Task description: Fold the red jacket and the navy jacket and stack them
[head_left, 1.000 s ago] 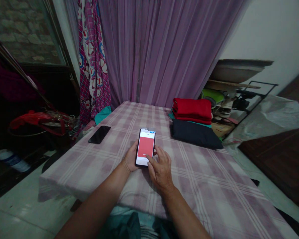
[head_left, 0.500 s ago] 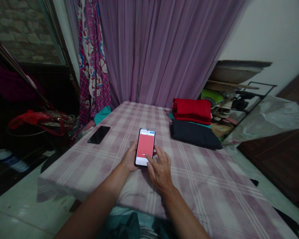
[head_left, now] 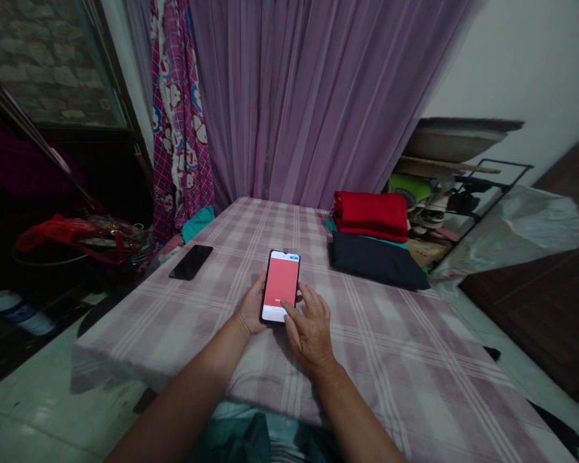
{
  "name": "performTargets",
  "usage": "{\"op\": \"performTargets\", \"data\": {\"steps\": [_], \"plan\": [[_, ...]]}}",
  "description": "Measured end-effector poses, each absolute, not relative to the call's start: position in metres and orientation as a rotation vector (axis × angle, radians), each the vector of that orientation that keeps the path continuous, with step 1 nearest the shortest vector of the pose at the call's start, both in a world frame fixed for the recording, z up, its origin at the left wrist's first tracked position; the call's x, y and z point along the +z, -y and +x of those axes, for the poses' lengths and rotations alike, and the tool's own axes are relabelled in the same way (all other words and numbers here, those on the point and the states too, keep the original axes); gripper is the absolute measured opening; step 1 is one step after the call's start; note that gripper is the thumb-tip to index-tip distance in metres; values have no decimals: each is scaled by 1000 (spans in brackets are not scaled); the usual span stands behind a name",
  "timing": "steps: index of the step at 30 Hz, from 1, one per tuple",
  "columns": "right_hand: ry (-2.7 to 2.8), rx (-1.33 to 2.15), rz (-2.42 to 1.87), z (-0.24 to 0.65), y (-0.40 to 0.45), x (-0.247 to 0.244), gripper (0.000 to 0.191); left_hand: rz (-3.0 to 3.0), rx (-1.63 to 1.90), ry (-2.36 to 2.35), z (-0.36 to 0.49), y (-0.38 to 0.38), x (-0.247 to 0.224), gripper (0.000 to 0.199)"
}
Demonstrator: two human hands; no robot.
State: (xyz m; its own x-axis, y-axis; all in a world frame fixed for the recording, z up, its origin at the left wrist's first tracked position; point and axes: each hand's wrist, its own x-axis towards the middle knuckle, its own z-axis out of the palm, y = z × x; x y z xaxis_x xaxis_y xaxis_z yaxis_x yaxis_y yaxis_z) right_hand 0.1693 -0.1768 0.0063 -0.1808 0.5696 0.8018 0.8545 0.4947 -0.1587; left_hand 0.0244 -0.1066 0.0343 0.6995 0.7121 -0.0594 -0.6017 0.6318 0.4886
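Observation:
A lit smartphone [head_left: 282, 280] with a red and white screen is held above the table's near half. My left hand [head_left: 252, 305] is wrapped round its left side and back; fingertips show at the right edge. Over the lower right of the screen, my right hand [head_left: 309, 325] reaches with its index finger stretched to the glass, fingers apart and holding nothing. Farther left on the cloth lies a second phone [head_left: 192, 262], its screen dark.
A checked tablecloth [head_left: 367, 360] covers the table. Folded red cloth [head_left: 370, 213] and dark folded cloth [head_left: 376, 260] lie at the back right. Purple curtains [head_left: 309, 96] hang behind. A crowded rack [head_left: 458, 193] stands to the right, a red object [head_left: 67, 235] to the left.
Almost nothing differs. The view has shifted very slightly; both hands keep the same pose, with the right index finger still at the lower part of the screen.

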Motion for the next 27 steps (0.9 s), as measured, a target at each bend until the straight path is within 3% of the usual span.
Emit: {"op": "performTargets", "data": {"steps": [20, 27], "plan": [[1871, -393, -1201, 169, 178, 7, 34, 415, 772, -208, 26, 101, 24, 62], [1864, -383, -1199, 168, 179, 8, 34, 359, 768, -180, 26, 102, 25, 53]]}}
